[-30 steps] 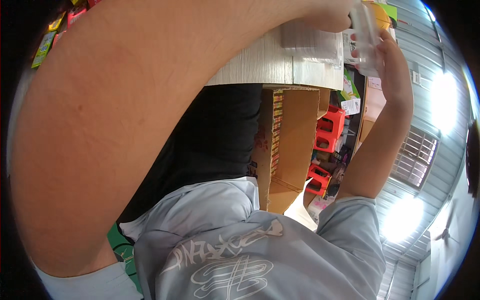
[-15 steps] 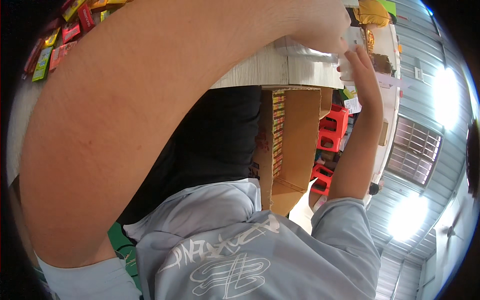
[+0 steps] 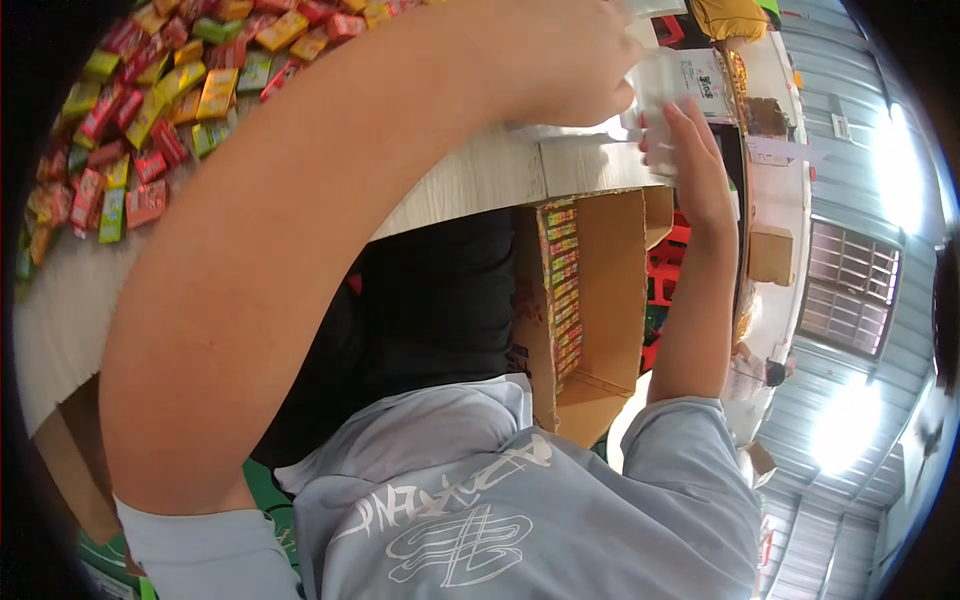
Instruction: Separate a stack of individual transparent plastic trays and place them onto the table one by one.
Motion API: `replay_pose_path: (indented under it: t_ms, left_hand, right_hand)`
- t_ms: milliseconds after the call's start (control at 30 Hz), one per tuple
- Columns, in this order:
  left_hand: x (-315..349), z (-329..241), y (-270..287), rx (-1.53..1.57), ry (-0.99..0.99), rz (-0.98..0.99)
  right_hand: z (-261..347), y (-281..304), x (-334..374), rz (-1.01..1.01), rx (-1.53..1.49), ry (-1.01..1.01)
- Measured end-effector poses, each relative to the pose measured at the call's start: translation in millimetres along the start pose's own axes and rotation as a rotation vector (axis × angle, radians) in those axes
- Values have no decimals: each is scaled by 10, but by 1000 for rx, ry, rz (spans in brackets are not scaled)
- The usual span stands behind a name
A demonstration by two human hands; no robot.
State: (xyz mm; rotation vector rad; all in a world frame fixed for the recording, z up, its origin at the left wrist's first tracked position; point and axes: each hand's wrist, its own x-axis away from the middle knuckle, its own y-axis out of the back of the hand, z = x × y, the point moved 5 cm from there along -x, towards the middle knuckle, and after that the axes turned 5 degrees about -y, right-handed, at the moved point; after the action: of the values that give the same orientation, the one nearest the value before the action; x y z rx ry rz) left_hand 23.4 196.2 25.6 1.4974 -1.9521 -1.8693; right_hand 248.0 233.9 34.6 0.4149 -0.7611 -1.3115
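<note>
My left hand (image 3: 585,65) reaches across from the left, over the edge of the pale table, its fingers bent against a clear, whitish plastic piece. My right hand (image 3: 697,165) is raised on the other side of that translucent plastic piece (image 3: 657,95), thumb and fingers around it, with fingertips showing past its left edge. The piece looks like a stiff clear sleeve or tray, but blur hides its exact kind. More clear, shiny plastic lies on the table under my left hand.
Many small colourful packets (image 3: 180,95) lie heaped on the table (image 3: 460,175) at left. Below its edge stands an open cardboard carton (image 3: 610,290) with rows of small packets (image 3: 563,290) inside. Red stools (image 3: 663,280), a white box (image 3: 703,85) and a person in yellow (image 3: 733,18) are beyond.
The view has shifted, so more of the packet heap and the white box show. Both hands appear slightly further left, still together at the clear plastic piece.
</note>
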Motion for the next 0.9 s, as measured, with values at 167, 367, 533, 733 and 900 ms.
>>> replay_pose_path:
  t_ms: [167,367,533,733,900]
  left_hand:
    - [-12,-14,133,135,27,63]
    - [-86,-36,235,67,170,48]
    - [-93,0,160,58,142,71]
    - [-117,30,142,-30,2,9]
    - [-221,-22,235,122,-7,-176]
  right_hand:
    - [98,-385,104,141,-265,126]
    - [113,-499,130,145,-394,165]
    - [102,-478,137,154,-357,199]
    - [-31,-370,118,99,-594,141]
    - [146,-200,264,14,-627,354]
